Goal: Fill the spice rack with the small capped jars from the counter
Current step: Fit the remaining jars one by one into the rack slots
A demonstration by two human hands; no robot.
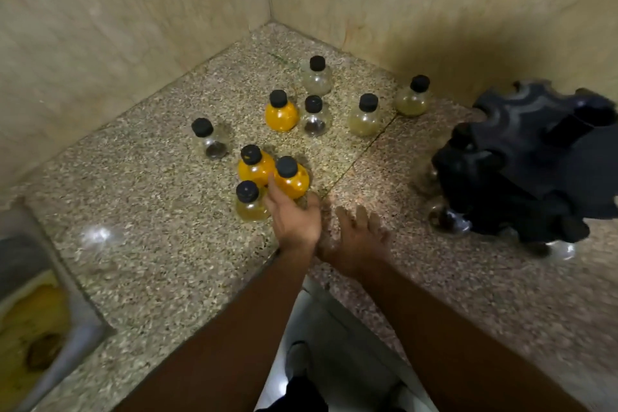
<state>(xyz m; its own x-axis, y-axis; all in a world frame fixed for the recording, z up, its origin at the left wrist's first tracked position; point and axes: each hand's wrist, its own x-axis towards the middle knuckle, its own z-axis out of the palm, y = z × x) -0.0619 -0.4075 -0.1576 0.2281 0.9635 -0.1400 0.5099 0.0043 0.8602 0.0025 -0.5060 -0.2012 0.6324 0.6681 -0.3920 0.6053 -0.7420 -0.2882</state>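
Clasping the orange jar (291, 181) at its near side, left grip (296, 221) curled; right grip (357, 237) splayed

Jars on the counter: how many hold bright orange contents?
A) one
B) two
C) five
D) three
D: the far orange jar stands beside a clear jar, and two near orange jars stand together at the left hand.
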